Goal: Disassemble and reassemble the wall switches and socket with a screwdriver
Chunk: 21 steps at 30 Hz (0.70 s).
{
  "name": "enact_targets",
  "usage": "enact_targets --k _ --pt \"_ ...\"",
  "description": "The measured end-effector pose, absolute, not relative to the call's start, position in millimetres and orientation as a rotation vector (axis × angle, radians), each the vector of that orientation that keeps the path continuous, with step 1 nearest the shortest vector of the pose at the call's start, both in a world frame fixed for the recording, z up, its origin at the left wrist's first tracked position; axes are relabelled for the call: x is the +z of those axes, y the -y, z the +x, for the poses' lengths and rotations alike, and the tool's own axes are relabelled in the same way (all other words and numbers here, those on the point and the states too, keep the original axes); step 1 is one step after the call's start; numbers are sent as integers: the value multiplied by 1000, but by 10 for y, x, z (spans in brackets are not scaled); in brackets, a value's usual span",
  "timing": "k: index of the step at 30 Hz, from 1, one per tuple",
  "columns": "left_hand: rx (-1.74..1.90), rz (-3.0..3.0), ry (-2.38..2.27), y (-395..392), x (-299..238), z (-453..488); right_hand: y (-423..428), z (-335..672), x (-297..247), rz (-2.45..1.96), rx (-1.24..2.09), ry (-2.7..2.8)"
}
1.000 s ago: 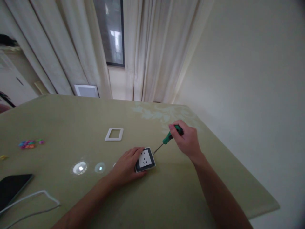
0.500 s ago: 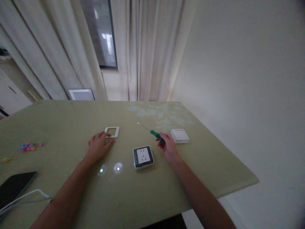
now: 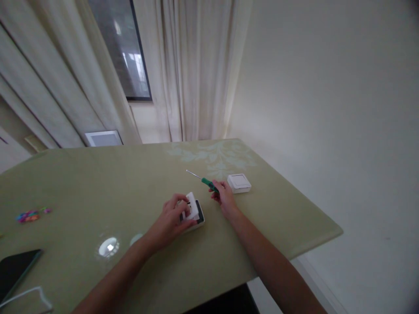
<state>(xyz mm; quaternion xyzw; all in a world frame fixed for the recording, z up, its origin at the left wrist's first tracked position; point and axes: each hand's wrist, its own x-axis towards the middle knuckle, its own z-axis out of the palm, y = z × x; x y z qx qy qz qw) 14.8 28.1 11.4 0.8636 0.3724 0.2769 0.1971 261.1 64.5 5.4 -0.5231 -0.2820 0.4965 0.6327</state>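
Observation:
My left hand [image 3: 175, 213] has its fingers curled around a white square cover frame [image 3: 194, 206], which it holds tilted at the wall socket [image 3: 200, 213]. The socket lies face up, its dark edge showing on the right; the hand and the frame hide most of its face. Whether the frame touches the socket I cannot tell. In my right hand [image 3: 223, 197] is a green-handled screwdriver [image 3: 207, 182], its thin metal shaft pointing to the upper left, above the table. Just beyond that hand sits a white switch box [image 3: 239, 183].
The table [image 3: 98, 187] has a pale green cover, and its right edge runs near the wall. Small colourful pieces [image 3: 31, 216] lie at the left. A dark tablet or phone [image 3: 18, 270] and a white cable [image 3: 24, 294] are at the lower left.
My left hand has picked up the cover frame from the table and carried it right to the socket. My right hand keeps the screwdriver. The view has shifted slightly.

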Motion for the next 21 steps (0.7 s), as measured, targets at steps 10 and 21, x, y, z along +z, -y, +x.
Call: enact_targets --k 10,21 --pt "740 2367 -976 -278 52 185 -663 2598 16 -1196 1109 695" --pt "653 2462 -1034 -257 135 178 -629 2569 45 -1169 1119 731"
